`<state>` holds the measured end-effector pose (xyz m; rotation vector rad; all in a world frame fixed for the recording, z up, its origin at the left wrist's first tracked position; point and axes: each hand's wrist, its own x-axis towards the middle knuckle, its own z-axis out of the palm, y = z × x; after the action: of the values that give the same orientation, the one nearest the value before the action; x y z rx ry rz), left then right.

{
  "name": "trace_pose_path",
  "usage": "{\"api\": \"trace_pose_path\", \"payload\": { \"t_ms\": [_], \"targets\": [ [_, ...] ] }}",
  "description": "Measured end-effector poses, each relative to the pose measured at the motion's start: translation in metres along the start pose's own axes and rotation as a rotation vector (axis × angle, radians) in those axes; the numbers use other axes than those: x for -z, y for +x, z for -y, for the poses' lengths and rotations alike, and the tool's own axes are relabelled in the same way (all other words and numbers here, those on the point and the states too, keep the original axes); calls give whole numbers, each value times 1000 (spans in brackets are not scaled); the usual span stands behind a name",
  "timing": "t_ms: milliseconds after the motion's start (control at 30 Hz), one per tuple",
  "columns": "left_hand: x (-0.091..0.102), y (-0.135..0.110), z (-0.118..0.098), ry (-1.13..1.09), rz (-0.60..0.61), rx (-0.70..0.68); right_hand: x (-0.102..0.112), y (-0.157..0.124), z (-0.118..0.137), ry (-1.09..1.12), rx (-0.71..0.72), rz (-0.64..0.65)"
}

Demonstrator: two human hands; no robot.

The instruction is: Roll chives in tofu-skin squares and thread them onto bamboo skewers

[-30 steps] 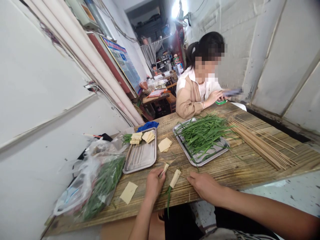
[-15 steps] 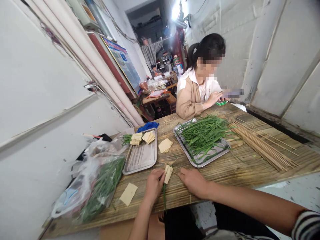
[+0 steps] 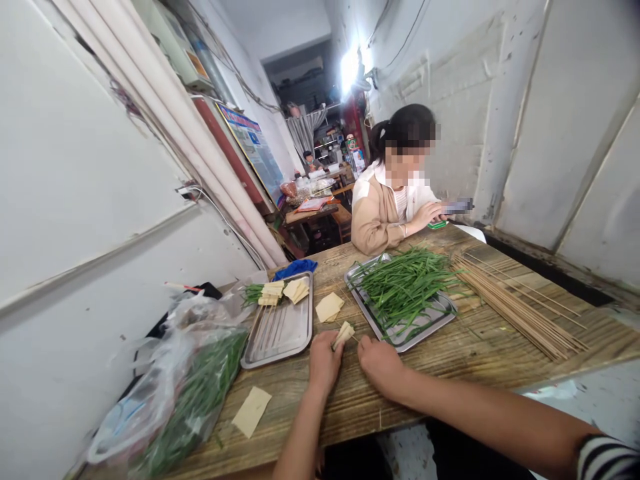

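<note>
My left hand (image 3: 324, 360) grips pale rolls (image 3: 344, 333) over the counter (image 3: 360, 415), and my right hand (image 3: 383, 367) pinches a thin stick (image 3: 355, 338) beside them. Beyond, a metal tray (image 3: 425, 335) bears heaped green stalks (image 3: 407, 283), with loose skewers (image 3: 520, 310) lying to its right. A person (image 3: 380, 207) in a tan-and-white jacket (image 3: 367, 223) sits opposite.

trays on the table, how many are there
2: the left tray, with rolls on it; the right tray, under loose greens.

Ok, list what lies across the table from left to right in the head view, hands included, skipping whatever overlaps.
Bag of greens → left tray → left hand → roll → right hand → sticks.
</note>
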<state>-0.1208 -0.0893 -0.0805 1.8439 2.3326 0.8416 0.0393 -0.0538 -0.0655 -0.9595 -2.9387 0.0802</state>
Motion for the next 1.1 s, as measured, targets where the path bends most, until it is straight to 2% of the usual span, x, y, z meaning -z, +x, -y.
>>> {"api": "trace_pose_path", "payload": {
  "t_ms": [133,233,367,500,600,700,900,1100],
  "targets": [
    [-1,5,-1,3,17,-58,14,17,-8,4,33,-46],
    [-2,-2,-1,28,-19,-48,32,57,-22,30,78,-91],
    [0,-27,0,101,-246,-115,36,119,-35,21,252,-89],
    [11,-71,11,121,-437,-240,23,150,-40,18,335,-46],
    [16,-100,27,136,-505,-221,16,158,-44,32,372,-21],
    [14,-115,38,125,-525,-211,15,163,-46,39,355,-8],
    [8,-114,38,82,-549,-138,20,164,-43,53,377,-6],
    [8,-115,38,63,-596,-138,15,157,-40,98,330,-77]
  ]
}}
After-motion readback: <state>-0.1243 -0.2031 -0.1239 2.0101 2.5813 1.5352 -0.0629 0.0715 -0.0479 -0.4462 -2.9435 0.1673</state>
